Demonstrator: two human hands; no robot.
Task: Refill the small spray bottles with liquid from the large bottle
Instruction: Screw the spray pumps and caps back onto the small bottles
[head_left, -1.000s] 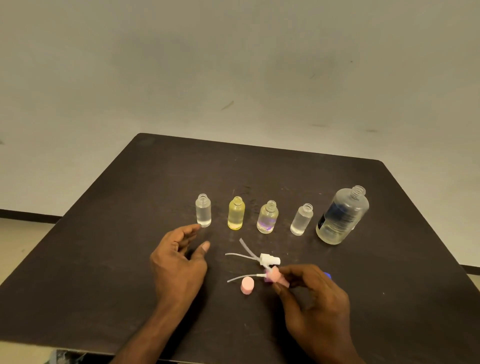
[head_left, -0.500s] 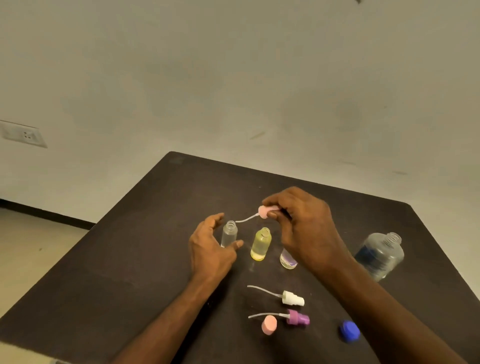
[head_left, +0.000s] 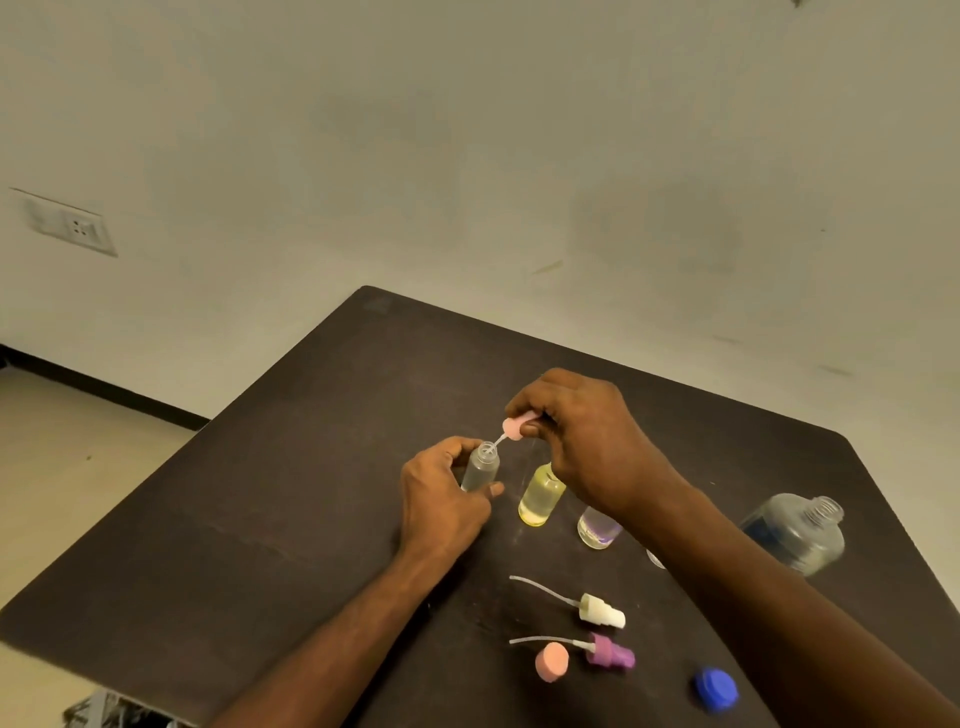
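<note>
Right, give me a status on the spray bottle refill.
Done: the yellow bottle and purple-tinted bottle hold liquid but stand uncapped. In hand: the left hand grips the clear small bottle while the right hand feeds the pink sprayer tube into its neck. Left: the white sprayer and purple sprayer lie loose; the large bottle is open.

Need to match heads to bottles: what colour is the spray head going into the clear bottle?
Pink. The spray head shows best in the head view.
</note>
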